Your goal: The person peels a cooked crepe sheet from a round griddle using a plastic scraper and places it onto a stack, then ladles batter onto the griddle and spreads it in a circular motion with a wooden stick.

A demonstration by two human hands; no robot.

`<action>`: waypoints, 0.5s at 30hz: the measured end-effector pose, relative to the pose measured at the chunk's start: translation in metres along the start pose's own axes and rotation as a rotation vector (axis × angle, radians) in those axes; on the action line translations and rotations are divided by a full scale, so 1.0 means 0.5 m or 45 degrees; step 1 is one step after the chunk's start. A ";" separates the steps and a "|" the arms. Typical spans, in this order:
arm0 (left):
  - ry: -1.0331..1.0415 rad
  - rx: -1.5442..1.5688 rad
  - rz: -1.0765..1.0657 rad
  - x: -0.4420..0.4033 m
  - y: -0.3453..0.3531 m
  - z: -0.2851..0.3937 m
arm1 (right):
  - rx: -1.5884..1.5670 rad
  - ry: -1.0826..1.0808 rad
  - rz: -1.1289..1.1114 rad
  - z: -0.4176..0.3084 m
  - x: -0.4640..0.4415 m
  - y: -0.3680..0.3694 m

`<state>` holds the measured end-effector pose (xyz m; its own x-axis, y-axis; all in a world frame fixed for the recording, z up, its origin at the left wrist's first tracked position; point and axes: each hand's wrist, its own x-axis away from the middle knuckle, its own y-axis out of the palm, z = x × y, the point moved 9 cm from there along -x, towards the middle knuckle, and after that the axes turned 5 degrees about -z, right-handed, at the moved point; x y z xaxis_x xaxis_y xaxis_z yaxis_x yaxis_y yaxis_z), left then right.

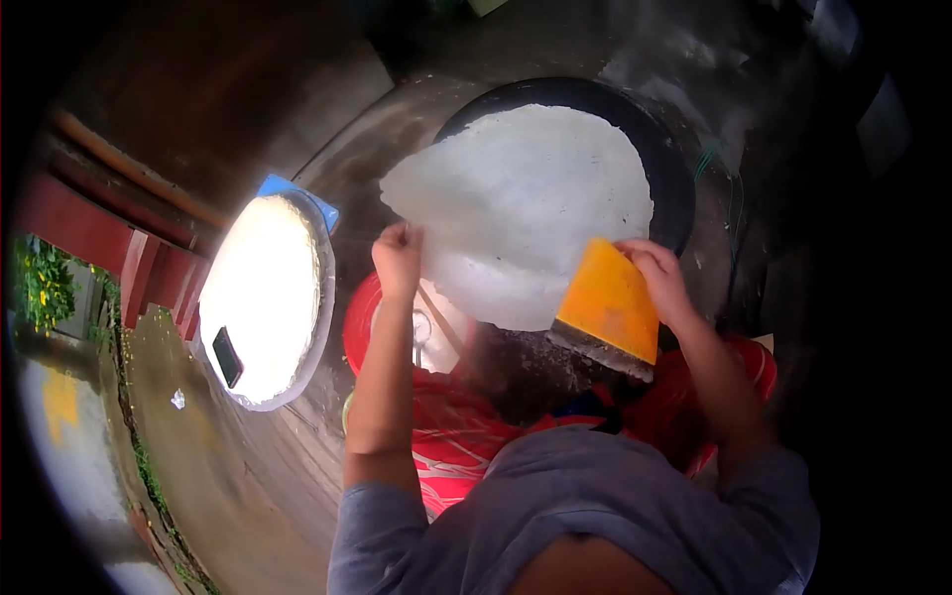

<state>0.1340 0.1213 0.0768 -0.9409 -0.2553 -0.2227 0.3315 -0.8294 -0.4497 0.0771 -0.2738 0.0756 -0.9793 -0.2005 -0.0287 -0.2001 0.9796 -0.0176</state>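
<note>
While the left hand (399, 260) closes its fingers narrowly on the edge of a thin, whitish sheet (540, 188), at the sheet's 8 o'clock, the right hand (656, 273) grips a yellow scraper (613, 302) by its upper right edge, at about 5 o'clock. The scraper is tilted, its broad, dark-crusted end pointing down toward 6 o'clock, and its upper part overlaps the sheet in this view. Both forearms reach forward from the grey sleeves; the left runs nearly straight toward 12 o'clock, the right slants toward 11 o'clock, bent at the elbow.

Beneath the sheet lies a round, dark plate (676, 188), its rim showing from about 11 to 4 o'clock. At the sheet's 7 o'clock, partly behind the left forearm, a red container (359, 325) holds something pale, with a small roundish object (421, 329) in it, too blurred to identify. Farther out toward 9 o'clock, a round, glaring white pile (268, 283) carries a dark phone (227, 357) at its 7 o'clock; a blue object (288, 184) juts out at its 12 to 1 o'clock.
</note>
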 end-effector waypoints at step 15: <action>0.473 -0.402 -0.008 0.089 -0.461 0.331 | 1.000 -0.676 -0.357 -0.419 -0.523 0.402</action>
<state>0.0040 0.2186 0.3136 -0.8733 -0.0080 -0.4871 0.3849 -0.6243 -0.6798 0.2863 -0.0218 0.2889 -0.7199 -0.5914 -0.3634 -0.1565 0.6483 -0.7451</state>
